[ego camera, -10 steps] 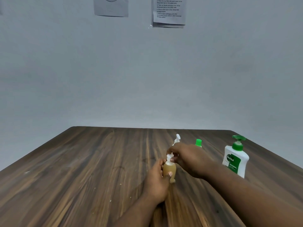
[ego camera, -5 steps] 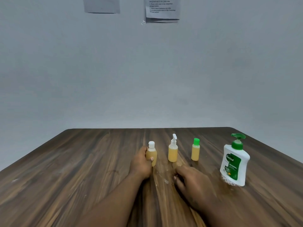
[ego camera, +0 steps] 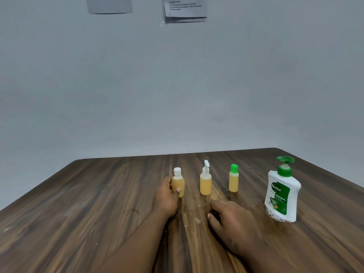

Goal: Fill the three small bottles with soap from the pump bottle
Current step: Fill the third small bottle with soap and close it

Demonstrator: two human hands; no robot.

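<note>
Lowest in the frame, right of centre, the right hand (ego camera: 232, 219) rests on the wooden table (ego camera: 98, 203), fingers loosely bent and holding nothing; it looks idle, parked clear of the row so as not to knock anything. Just left of its fingertips lie a few pale drips (ego camera: 197, 220) on the wood, soap by the look of them.

A little further in, at centre, the left hand (ego camera: 167, 198) is wrapped round the flip-cap bottle (ego camera: 178, 184), thumb across its front, fingers behind; the bottle stands upright on the table, cap on, and I'd say the grip is there to set it square in line with its neighbours.

To its right, apart from it, stands the spray-top bottle (ego camera: 205, 182); right again, the green-capped bottle (ego camera: 233, 181); both upright, untouched, each showing amber liquid most of the way up, as does the held one. All three look filled and closed, so the job seems all but finished.

At the right side of the frame, well apart from the row, the Dettol pump bottle (ego camera: 281, 194) stands with its green pump on, nozzle turned left; nobody is touching it.

Beyond the table's far edge is a plain grey wall; at the top of the frame hang a printed notice (ego camera: 185, 8) and a blank sheet (ego camera: 109, 4), the print too small to read.
</note>
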